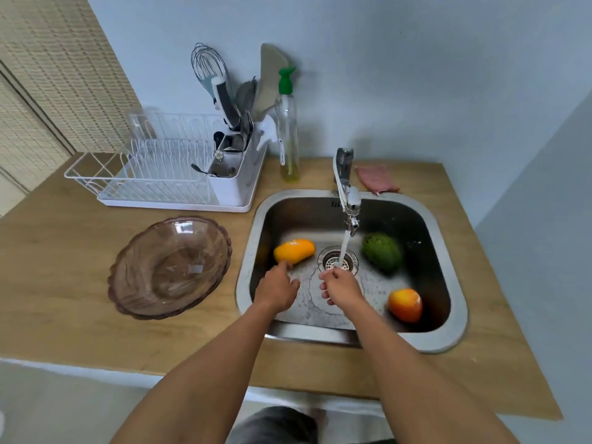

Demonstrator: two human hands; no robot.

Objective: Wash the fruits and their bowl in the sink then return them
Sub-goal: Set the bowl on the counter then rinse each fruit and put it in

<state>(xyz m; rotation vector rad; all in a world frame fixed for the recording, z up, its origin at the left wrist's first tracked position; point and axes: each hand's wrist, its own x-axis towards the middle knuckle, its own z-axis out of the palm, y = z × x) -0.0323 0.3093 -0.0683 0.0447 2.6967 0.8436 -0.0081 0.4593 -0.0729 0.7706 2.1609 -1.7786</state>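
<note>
Wooden countertop (64,315): runs the width of the view. Its near edge is partly covered by both forearms.

Steel sink (448,331): set into the right half of the counter. Its near wall is hidden behind the arms.

White wire dish rack (153,184): at the back left, near the wall. The contents of its utensil holder (234,161) overlap and are hard to separate, apart from a whisk.

Tinted glass bowl (128,277): upright on the counter just left of the sink, with no fruit in it.

Left hand (277,293): inside the sink, seen from the back. The forefinger is stretched out and touches the near end of the yellow fruit (294,250), which lies at the left of the basin floor. The hand grips nothing.

Right hand (342,288): under the water stream (342,251), with the fingers bent under and the palm turned away. Whether it holds anything cannot be told.

Green fruit (382,251): on the basin floor, right of the drain.

Orange-red fruit (405,305): at the near right of the basin, blurred, well apart from both hands.

Tap (347,193): mounted on the back rim and running. Its spout hides part of the rear wall.

Soap bottle (288,136): green pump, standing between the rack and the tap.

Pink cloth (376,182): lying behind the sink, right of the tap.

Drain (330,262): at the centre of the basin, partly screened by the stream and the right hand's fingertips.
</note>
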